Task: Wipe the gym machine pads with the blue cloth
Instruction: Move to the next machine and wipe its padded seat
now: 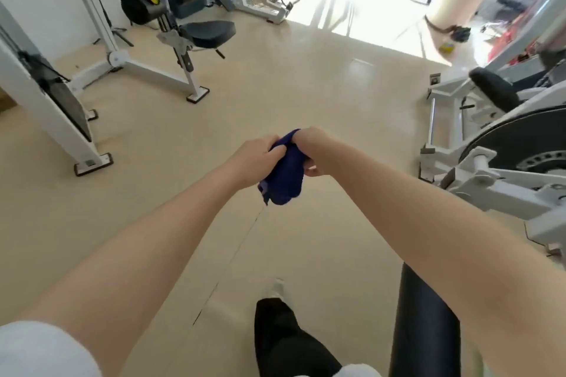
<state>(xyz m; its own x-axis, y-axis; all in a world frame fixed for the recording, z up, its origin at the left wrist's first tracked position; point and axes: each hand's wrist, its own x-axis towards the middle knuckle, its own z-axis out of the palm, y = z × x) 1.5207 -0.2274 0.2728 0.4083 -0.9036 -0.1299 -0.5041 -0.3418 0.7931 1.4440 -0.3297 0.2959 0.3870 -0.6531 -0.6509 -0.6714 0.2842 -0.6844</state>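
Note:
Both arms reach out over the floor at the centre of the view. My left hand [255, 159] and my right hand [317, 151] both grip a bunched dark blue cloth [283, 176] held between them; its loose end hangs down below the hands. A black cylindrical roller pad [424, 324] stands at the lower right, under my right forearm. Another black pad [493, 89] sits on the white machine at the right. A black seat pad [208, 34] is on the white machine at the upper left.
White machine frames with foot plates [93, 164] stand at the left, and a weight-plate machine [520, 144] at the right. Beige floor [275, 95] lies open ahead. My black trouser leg [284, 340] shows at the bottom. More equipment and a bright doorway are at the back.

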